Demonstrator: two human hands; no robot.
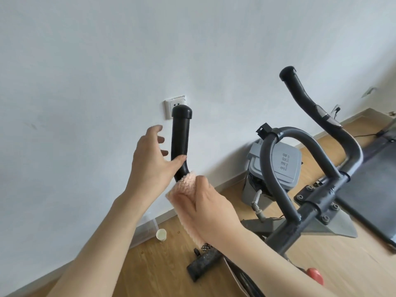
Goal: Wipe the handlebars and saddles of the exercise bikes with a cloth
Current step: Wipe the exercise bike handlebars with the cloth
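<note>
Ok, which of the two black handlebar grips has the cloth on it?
The grip in front of the wall socket: the right hand holds the pink cloth round its lower bend. The other grip, at upper right, is bare.

The handlebar grip (180,142) is glossy black, and the cloth (184,189) at its lower end is pale peach. Behind the grip the wall (85,61) and socket (169,106) are white. Below it show a light wood-grain floor (150,264) and a black-and-white chequered patch (205,246), and to its right a grey bin (287,166) with dark lettering.
</note>
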